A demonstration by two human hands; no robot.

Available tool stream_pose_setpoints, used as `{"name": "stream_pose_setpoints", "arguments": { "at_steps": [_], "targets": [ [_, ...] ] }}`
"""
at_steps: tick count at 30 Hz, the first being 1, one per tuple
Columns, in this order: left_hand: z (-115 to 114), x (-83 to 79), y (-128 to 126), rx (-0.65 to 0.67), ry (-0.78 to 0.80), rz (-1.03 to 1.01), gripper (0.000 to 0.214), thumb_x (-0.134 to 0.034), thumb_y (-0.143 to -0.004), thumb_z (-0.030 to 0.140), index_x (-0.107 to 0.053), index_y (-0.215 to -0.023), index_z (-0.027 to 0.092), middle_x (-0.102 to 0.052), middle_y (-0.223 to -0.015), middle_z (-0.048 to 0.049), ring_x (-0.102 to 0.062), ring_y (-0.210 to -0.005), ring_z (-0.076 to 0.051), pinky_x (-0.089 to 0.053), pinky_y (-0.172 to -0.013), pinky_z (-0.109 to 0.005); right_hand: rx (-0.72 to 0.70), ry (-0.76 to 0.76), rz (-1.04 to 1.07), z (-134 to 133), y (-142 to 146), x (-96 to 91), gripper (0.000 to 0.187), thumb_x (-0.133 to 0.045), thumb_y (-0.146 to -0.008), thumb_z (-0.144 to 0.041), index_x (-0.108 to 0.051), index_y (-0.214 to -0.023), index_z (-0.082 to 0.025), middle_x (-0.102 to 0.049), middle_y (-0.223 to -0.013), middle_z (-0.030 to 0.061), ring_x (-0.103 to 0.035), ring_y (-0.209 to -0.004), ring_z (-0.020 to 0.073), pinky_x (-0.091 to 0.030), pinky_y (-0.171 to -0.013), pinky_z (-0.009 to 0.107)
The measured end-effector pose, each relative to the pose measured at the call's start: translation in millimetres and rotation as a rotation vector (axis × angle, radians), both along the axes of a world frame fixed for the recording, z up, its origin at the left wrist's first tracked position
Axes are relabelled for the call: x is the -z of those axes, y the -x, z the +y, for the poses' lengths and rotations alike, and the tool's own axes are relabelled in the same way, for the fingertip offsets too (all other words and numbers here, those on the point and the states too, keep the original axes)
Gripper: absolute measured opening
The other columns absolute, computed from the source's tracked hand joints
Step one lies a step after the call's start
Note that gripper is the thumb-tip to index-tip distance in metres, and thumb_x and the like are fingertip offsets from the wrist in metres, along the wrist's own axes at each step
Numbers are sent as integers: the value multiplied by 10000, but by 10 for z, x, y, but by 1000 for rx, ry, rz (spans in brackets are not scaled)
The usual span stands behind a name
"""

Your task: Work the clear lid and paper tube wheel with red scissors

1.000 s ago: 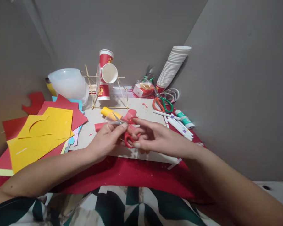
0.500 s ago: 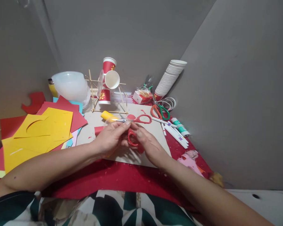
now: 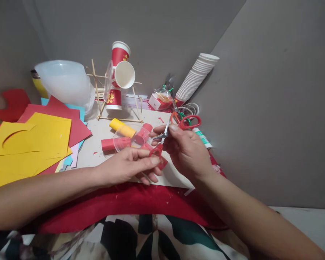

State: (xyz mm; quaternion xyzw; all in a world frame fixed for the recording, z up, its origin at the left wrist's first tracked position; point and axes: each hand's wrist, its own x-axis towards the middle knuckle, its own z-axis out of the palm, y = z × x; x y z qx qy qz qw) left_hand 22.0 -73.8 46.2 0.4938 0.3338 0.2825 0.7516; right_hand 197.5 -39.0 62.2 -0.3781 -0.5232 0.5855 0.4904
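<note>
A pair of red-handled scissors [image 3: 165, 134] is spread wide between my two hands over the grey board [image 3: 89, 159]. My right hand [image 3: 188, 150] grips it near the pivot, one handle loop sticking out above the fingers. The thumb and fingers of my left hand [image 3: 132, 162] pinch the other loop. Behind the hands lie a yellow paper roll [image 3: 121, 128], a red roll [image 3: 108, 144] and another red roll [image 3: 144, 133], with a clear plastic piece among them. A red piece [image 3: 163, 163] shows under the left fingers, partly hidden.
Coloured paper sheets [image 3: 48, 133] pile up at the left below a translucent bowl [image 3: 65, 79]. Behind the board stand a stick frame [image 3: 120, 119] and joined red cups [image 3: 120, 54]. A leaning cup stack [image 3: 196, 77], a small box [image 3: 158, 103] and a glue stick [image 3: 203, 137] are at the right.
The scissors have turned and opened wide. My right hand has moved up and right with them, while my left has taken the lower loop. The camera view has shifted, uncovering the rolls.
</note>
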Motion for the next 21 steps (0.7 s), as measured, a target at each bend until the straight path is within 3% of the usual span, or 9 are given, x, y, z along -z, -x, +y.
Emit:
{"name": "stream_pose_setpoints", "arguments": {
  "at_steps": [5,9,12,15,17,21],
  "targets": [
    [-63,-28,130,114,-342,334,228,-578,-929,334,-729,-944,163,-692,-775,-22,-592,-676,-135,-463,-633,-217,44,26,-85,103,-65,-74,416,-808,-711,-580,-710,-714,-176,-707,-722,35,-637,-548,112,-504,-482,213],
    [-115,-114,176,183,-646,453,254,-519,-954,272,-721,-821,191,-674,-691,-5,-546,-598,-123,-372,-552,-225,11,45,-109,181,-98,-43,437,-855,-691,-509,-602,-557,-179,-692,-732,23,-639,-563,102,-526,-507,215],
    [-131,-153,228,206,-922,542,291,-491,-977,228,-691,-767,205,-681,-713,-17,-565,-625,-135,-362,-582,-259,-20,52,-126,257,-126,1,359,-863,-713,-465,-658,-607,-190,-636,-640,-6,-635,-566,110,-533,-515,224],
    [-95,-101,319,146,-1245,645,248,-501,-962,204,-706,-822,214,-686,-745,-45,-550,-631,-164,-345,-586,-313,-31,32,-151,338,-143,26,307,-843,-747,-482,-735,-718,-196,-605,-589,-25,-577,-498,89,-524,-473,213],
    [-50,-27,373,84,-1418,718,246,-497,-952,190,-715,-839,210,-697,-759,-65,-544,-625,-184,-340,-584,-343,-50,28,-172,387,-146,27,338,-836,-750,-504,-726,-692,-189,-625,-596,-17,-558,-483,79,-535,-465,206],
    [4,136,368,32,-1516,814,296,-456,-957,174,-733,-854,203,-742,-844,-105,-606,-676,-237,-434,-642,-381,-158,65,-325,475,-151,-15,410,-822,-735,-568,-721,-662,-178,-623,-561,-12,-551,-459,81,-563,-467,213]
  ]
}}
